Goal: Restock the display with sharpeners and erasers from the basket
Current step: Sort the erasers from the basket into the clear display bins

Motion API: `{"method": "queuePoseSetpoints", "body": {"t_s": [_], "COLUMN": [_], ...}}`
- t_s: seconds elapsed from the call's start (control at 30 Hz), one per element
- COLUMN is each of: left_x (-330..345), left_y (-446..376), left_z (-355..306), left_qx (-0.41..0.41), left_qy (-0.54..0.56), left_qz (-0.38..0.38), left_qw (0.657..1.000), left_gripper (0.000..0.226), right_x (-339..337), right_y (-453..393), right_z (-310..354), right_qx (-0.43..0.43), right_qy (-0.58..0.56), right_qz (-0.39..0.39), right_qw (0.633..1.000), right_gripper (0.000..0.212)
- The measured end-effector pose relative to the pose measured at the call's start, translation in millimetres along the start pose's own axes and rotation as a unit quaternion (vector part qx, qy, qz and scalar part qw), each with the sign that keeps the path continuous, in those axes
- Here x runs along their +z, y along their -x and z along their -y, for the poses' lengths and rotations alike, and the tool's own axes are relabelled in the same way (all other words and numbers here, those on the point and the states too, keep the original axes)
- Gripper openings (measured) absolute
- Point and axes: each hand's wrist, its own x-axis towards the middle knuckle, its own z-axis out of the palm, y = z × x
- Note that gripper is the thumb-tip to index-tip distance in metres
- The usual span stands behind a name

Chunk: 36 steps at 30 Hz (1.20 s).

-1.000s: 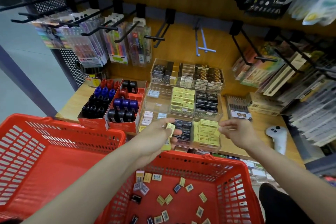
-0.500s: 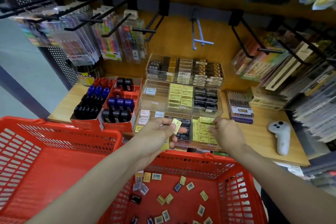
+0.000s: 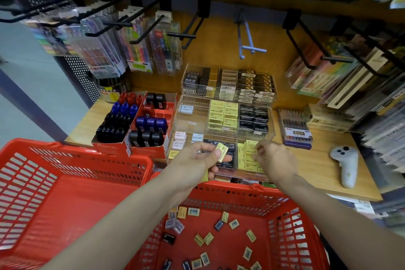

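Note:
A clear three-tier display point(image 3: 192, 116) on the wooden shelf holds rows of yellow, black and white erasers. My left hand point(image 3: 195, 160) hovers at its front tier and pinches a yellow eraser point(image 3: 221, 150) between thumb and fingers, with more yellow showing under the palm. My right hand point(image 3: 275, 158) is over the front tier's yellow eraser compartment point(image 3: 247, 160), fingers curled down and blurred; whether it holds anything is unclear. Below my arms, the red basket point(image 3: 241, 189) has several loose yellow, black and white erasers point(image 3: 207, 238) on its floor. Red boxes of sharpeners point(image 3: 131, 125) stand left of the display.
A second red basket point(image 3: 65, 184) sits at the left with nothing visible inside. A white controller point(image 3: 345, 165) lies on the shelf at the right, next to a pen box point(image 3: 295, 129). Black hooks with pen packs point(image 3: 135, 48) jut out above; notebooks crowd the right.
My right hand moved left and down onto the yellow eraser compartment. My left hand kept its eraser and edged toward the display. The view tilted down slightly.

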Motion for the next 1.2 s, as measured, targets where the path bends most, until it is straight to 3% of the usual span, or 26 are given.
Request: {"method": "queuePoseSetpoints", "body": {"t_s": [0.07, 0.13, 0.2, 0.27, 0.37, 0.5, 0.63, 0.73, 0.83, 0.97, 1.07, 1.2], "left_x": [0, 0, 1, 2, 4, 6, 8, 12, 22, 27, 22, 16], "left_y": [1, 3, 3, 4, 7, 9, 9, 8, 7, 0, -6, -6], "left_z": [-1, -2, -4, -4, -4, -2, 1, 4, 5, 3, 2, 3], "left_qx": [0.011, 0.020, 0.028, 0.038, 0.052, 0.096, 0.075, 0.053, 0.018, -0.073, -0.065, -0.070], "left_qy": [-0.020, -0.023, -0.015, -0.019, -0.044, -0.137, -0.166, -0.189, -0.149, -0.011, -0.001, 0.008], "left_qz": [-0.002, -0.005, -0.012, -0.019, -0.025, -0.040, -0.016, -0.001, 0.014, 0.026, 0.029, 0.041], "left_qw": [1.000, 1.000, 0.999, 0.999, 0.997, 0.985, 0.983, 0.981, 0.989, 0.997, 0.997, 0.997], "left_gripper": [0.021, 0.018, 0.016, 0.016, 0.014, 0.008, 0.007, 0.007, 0.009, 0.047, 0.065, 0.053], "right_x": [-17, -42, -71, -93, -107, -106, -103, -102, -94, -66, -42, -11], "right_y": [5, 13, 27, 39, 52, 59, 64, 67, 63, 31, 11, 5], "right_z": [5, 18, 37, 51, 62, 65, 51, 42, 33, -8, -37, -42], "right_qx": [-0.040, -0.064, -0.049, -0.054, -0.072, -0.011, -0.007, -0.041, -0.045, 0.018, 0.068, 0.093], "right_qy": [-0.074, -0.220, -0.416, -0.520, -0.527, -0.545, -0.571, -0.500, -0.414, -0.242, -0.157, -0.183], "right_qz": [0.030, 0.083, 0.148, 0.175, 0.175, 0.148, 0.191, 0.200, 0.156, 0.043, 0.009, 0.015], "right_qw": [0.996, 0.970, 0.896, 0.835, 0.829, 0.825, 0.798, 0.842, 0.896, 0.969, 0.985, 0.979], "right_gripper": [0.023, 0.023, 0.027, 0.034, 0.043, 0.024, 0.033, 0.035, 0.029, 0.024, 0.033, 0.034]}}
